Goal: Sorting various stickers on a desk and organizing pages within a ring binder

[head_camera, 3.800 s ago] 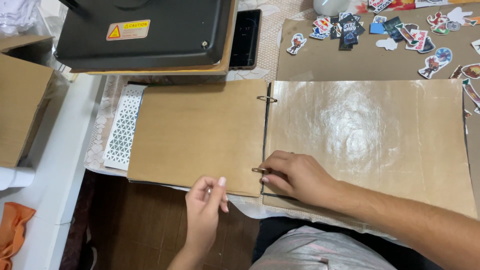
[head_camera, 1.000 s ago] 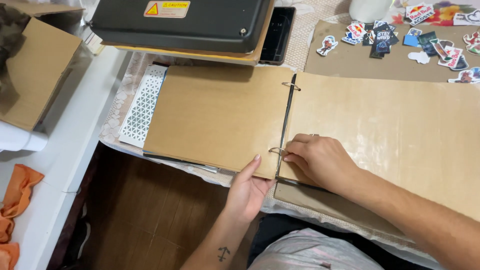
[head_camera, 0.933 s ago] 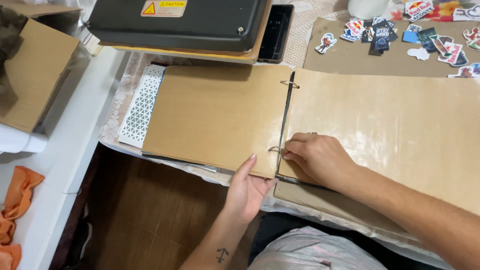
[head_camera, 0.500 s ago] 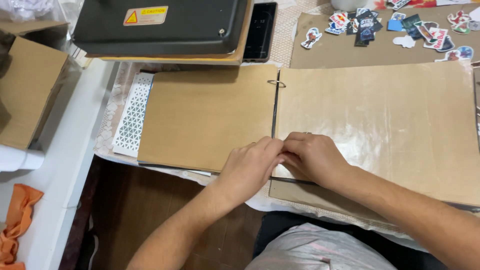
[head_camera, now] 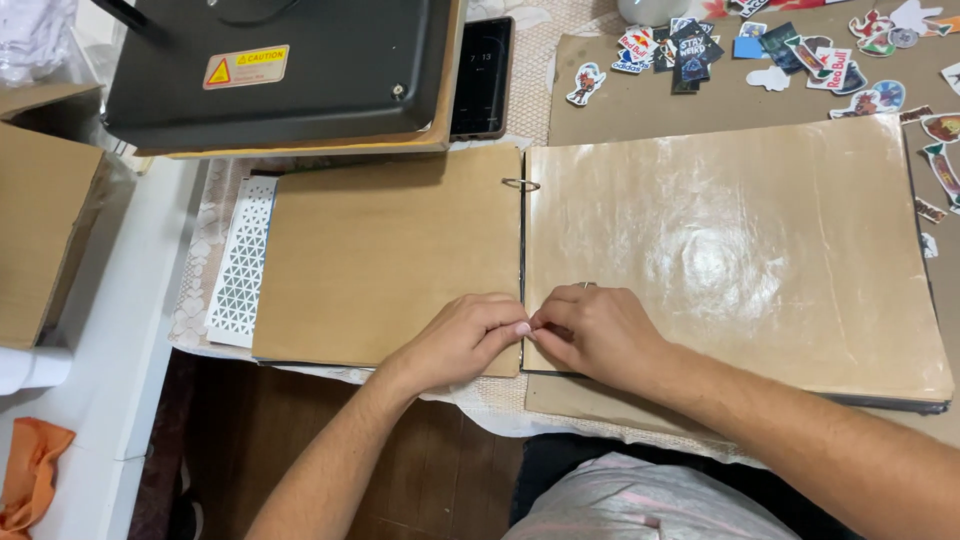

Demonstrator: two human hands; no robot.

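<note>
Your left hand (head_camera: 462,335) rests on the brown cover (head_camera: 385,260), pinning it flat, its fingers curled together and meeting your right hand (head_camera: 592,328) at the spine. The lower binder ring sits hidden under those fingertips, so you cannot tell whether either hand pinches it. The upper ring (head_camera: 520,184) lies well above your fingers, and the glossy page (head_camera: 730,240) spreads right of them.

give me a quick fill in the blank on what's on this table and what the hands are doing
1. Both hands meet at the lower ____ ring of the open album.
2. The left hand rests on the album's ____ page.
3. The stickers lie beyond the album, to the ____.
4. The phone lies beside the ____ machine.

Missing words: binder; left; right; black
</note>
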